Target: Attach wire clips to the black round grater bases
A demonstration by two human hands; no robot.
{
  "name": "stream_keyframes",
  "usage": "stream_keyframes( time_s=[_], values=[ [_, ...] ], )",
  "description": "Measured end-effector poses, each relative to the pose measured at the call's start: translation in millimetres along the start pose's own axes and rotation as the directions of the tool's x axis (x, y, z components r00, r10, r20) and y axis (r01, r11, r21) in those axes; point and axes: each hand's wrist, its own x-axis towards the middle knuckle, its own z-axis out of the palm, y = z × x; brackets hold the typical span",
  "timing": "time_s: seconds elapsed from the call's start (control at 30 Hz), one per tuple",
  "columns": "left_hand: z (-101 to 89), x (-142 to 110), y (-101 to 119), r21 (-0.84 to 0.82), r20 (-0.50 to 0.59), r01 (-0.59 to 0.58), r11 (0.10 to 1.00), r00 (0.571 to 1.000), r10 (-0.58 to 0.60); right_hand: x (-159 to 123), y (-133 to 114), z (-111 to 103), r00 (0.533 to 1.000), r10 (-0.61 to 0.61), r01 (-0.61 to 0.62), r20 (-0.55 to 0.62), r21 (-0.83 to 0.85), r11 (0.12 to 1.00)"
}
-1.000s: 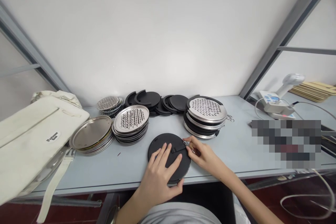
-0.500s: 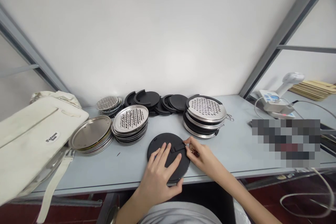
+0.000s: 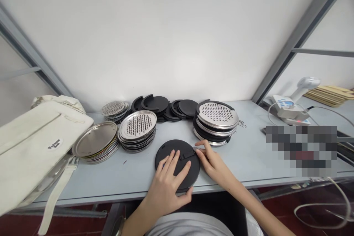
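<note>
A round black plastic disc lies near the table's front edge, with a narrow raised strip running to its right rim. My left hand holds it, fingers spread over the top and thumb against the near rim. At the strip's outer end, my right hand pinches a small metal wire loop, mostly hidden by the fingers. Behind it stands a stack of black-rimmed grater discs with wire loops sticking out on the right. Left of the black disc is a stack of metal grater plates.
Plain metal discs are piled beside a cream backpack. Small grater plates and black plastic rings and discs line the wall. At right stand a white handheld scanner, cables and wooden boards.
My right index finger has straightened and lifted a little at the disc's rim, and the wire loop shows less. The left hand and the disc stay in place.
</note>
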Motion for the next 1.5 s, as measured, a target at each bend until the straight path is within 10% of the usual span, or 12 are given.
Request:
stream_keyframes(
  time_s=[1.5],
  values=[
    [2.6,-0.1,1.6,0.003,-0.023,0.02,1.0,1.0,-0.02,-5.0,5.0,10.2,0.996,-0.084,0.076,-0.008,-0.35,0.934]
  ],
)
